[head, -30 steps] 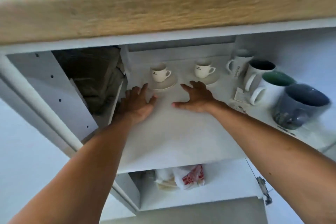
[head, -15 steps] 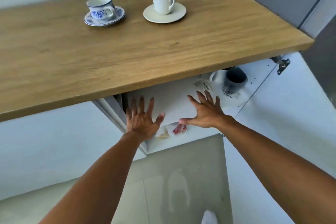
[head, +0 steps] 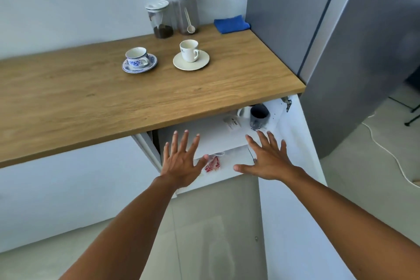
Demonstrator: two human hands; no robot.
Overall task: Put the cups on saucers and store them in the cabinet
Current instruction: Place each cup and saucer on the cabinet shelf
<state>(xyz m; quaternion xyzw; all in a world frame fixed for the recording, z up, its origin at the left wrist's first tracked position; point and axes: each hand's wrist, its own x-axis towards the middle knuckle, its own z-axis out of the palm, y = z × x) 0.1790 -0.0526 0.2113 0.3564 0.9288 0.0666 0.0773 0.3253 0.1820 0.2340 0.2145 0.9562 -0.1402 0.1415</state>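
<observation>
- L hand & R hand: both hands released, fingers straight & spread, backs up, grasping nothing.
- Hands sit side by side in front of the open white cabinet below the surface. Can't tell if fingertips touch its white upper shelf.
- Light-oak wooden surface carries both cup sets, well apart from the hands.
- Blue-and-white floral china cup: upright on matching blue-and-white saucer, mid-surface.
- Plain white cup w/ small dark logo: upright on plain white round saucer, just R of the floral set, not touching it; handle points R.
- Upper shelf mostly hidden under the surface edge. At its R end: dark-lined grey mug, w/ part of a white mug just beside it on the L.
- Lower level of the cabinet: red-and-white crinkled packet, seen between the two hands.
- White cabinet door swung open to the R.
- Back of surface by wall: short clear jar w/ white lid, dark grounds at its bottom; tall clear jar w/ white lid just beside it, pale spoon inside.
- Folded blue cloth at back R corner, next to the grey fridge.
</observation>
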